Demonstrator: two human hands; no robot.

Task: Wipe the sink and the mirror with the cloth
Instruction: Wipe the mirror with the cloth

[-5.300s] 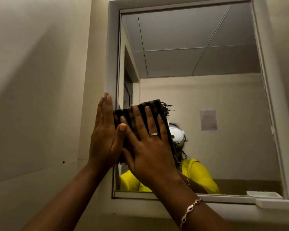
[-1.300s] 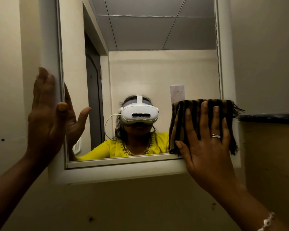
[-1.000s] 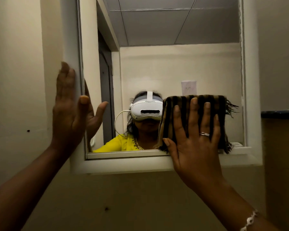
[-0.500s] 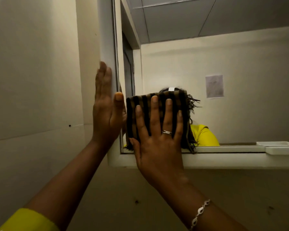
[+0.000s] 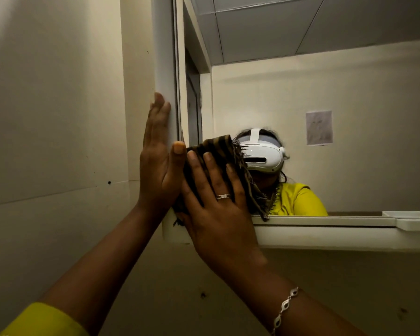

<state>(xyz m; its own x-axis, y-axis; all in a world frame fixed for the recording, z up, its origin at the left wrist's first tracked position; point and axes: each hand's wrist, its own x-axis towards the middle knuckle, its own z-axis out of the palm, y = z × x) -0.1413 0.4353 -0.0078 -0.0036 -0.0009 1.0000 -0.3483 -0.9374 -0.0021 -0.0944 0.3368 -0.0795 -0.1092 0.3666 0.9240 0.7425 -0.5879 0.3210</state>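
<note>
A white-framed mirror hangs on the wall, filling the upper right of the view. My right hand lies flat on a dark brown striped cloth with a fringed edge, pressing it against the glass in the mirror's lower left corner. My left hand rests flat with fingers straight against the left side of the mirror frame, its thumb touching the cloth. The sink is out of view.
Cream walls surround the mirror, with a corner to the left. A small white tray sits on the mirror's bottom ledge at the far right. The glass reflects a person in yellow, a doorway and a paper on the far wall.
My right hand has slid the cloth leftward along the bottom of the mirror, from the right side into the lower left corner beside my left hand. My left hand has stayed on the frame.
</note>
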